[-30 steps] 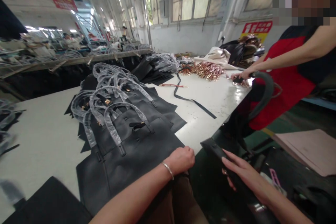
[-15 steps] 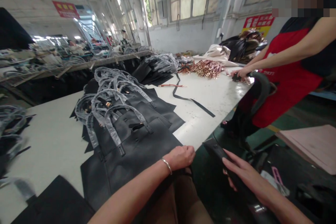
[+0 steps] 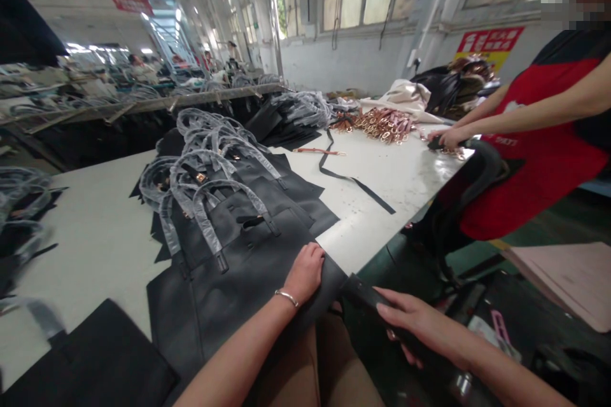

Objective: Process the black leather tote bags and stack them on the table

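Observation:
A black leather-like bag panel (image 3: 243, 292) with plastic-wrapped handles (image 3: 207, 226) lies on top of a fanned stack of similar pieces. Near its right edge, my left hand (image 3: 305, 275) is closed with curled fingers on the panel, a bangle at the wrist. My right hand (image 3: 413, 315) grips a black hand-held tool (image 3: 365, 292), whose blunt flat head sits beside the panel's right corner. Whether the head touches the panel I cannot tell. Part of the tool's body is hidden by my fingers and forearm.
The white table (image 3: 363, 235) bears a black strap (image 3: 356, 183), a brown strap (image 3: 319, 151) and a heap of brown straps with gold rings (image 3: 386, 124). A person in a red apron (image 3: 534, 159) works at its right edge. Pinkish sheets (image 3: 568, 273) lie at the right.
My left hand has shifted left and slightly up along the panel. My right hand has brought the black tool left, closer to the panel's corner. The view has turned slightly.

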A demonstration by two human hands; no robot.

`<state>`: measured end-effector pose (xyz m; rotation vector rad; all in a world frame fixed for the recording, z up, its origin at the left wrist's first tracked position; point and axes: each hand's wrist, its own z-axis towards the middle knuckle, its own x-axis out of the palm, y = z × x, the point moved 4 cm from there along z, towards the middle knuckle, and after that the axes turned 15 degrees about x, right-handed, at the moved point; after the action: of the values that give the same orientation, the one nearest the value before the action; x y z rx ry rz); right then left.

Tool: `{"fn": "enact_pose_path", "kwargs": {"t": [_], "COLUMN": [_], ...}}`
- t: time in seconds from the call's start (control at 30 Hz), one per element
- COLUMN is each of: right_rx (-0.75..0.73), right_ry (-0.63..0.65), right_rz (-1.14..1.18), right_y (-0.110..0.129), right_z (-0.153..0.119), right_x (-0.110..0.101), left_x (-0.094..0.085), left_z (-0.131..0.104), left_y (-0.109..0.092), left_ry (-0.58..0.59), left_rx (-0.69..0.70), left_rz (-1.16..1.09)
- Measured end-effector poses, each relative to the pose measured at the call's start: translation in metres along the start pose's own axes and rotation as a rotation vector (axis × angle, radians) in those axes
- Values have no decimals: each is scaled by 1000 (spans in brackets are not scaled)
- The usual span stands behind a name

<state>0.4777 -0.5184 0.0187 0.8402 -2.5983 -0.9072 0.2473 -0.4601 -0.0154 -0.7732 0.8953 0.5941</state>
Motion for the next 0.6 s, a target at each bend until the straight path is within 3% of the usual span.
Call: {"fn": "enact_pose_path", "kwargs": {"t": [0.2,0.37,0.47,0.6], "right_rx": [61,-31,-101,-83], "right_ry": [-53,-201,-245,-239], "right_rz": [-45,-22,31,21], "right_y": [23,64,93,116], "right_z": [11,21,29,49], "right_x": [4,0,-7,-10], "left_x": [-1,0,-5,-20], "left_z": [2,-1,9,42], "left_y": [-3,3,21,58], "left_ry": [23,16,45,96], "left_rx": [2,-17,-16,33], "left_rz": [-16,-45,32,307]}}
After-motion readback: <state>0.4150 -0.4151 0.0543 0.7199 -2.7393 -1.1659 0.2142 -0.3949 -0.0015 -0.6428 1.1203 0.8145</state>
